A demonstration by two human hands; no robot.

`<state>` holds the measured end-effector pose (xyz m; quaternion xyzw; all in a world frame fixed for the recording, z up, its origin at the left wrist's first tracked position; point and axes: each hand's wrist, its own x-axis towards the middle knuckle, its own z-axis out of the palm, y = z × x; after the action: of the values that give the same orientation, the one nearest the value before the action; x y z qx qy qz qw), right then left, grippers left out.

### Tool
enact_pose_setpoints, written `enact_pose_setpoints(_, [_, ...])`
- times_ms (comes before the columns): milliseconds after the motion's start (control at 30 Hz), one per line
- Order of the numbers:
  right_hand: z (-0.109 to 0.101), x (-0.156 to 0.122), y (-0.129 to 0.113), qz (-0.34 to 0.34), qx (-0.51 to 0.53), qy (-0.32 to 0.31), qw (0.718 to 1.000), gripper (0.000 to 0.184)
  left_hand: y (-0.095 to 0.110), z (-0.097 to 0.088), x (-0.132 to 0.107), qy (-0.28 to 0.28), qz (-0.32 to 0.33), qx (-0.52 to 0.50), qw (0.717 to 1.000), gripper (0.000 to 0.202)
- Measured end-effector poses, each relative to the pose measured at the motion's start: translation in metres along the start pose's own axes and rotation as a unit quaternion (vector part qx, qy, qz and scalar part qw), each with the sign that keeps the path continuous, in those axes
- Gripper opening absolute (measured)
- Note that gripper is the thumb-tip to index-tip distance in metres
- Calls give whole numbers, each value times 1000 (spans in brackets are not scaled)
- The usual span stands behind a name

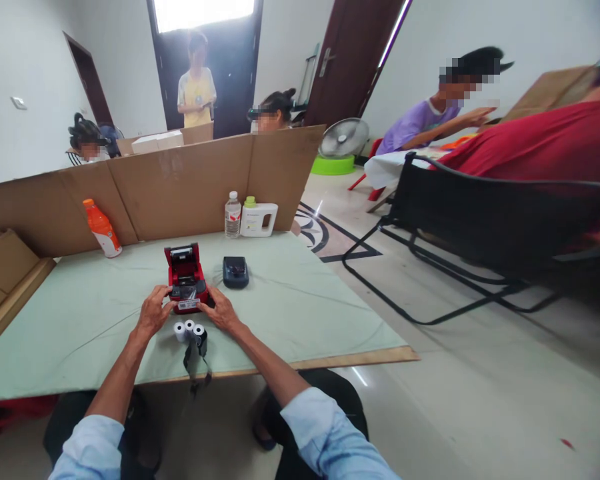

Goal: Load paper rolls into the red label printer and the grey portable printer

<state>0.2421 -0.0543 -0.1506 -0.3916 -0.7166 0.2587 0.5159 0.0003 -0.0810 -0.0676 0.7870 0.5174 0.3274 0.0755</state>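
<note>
At far left, an orange bottle (101, 228) on the green table cover (305, 300), near the cardboard screen (180, 180). Holds the red printer (187, 278) at mid-table from both sides: left hand (153, 311) with fingers curled onto its left edge, right hand (221, 311) with fingers bent against its right side. Printer lid open, upright. Just in front, between the wrists, three paper rolls (189, 329) and a black strap (195, 363) hanging over the table edge. Further right, a dark device (235, 271) lying flat; behind it, a water bottle (233, 215) just beside a white jug (259, 219).

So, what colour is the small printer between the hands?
The printer is red with black parts; head view shows it best.
</note>
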Motion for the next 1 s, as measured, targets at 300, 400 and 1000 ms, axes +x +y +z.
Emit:
enact_pose_setpoints(300, [-1,0,-2,9,3,-11,1000,61,7,-12,3,-21,-19,-46,999,42])
enact_pose_setpoints(400, [-3,0,-3,9,2,-15,1000,61,1,-18,22,-39,-42,-76,996,48])
enact_pose_setpoints(1000, [-21,19,-19,-93,-123,15,988,75,-2,-14,83,-208,68,34,975,39])
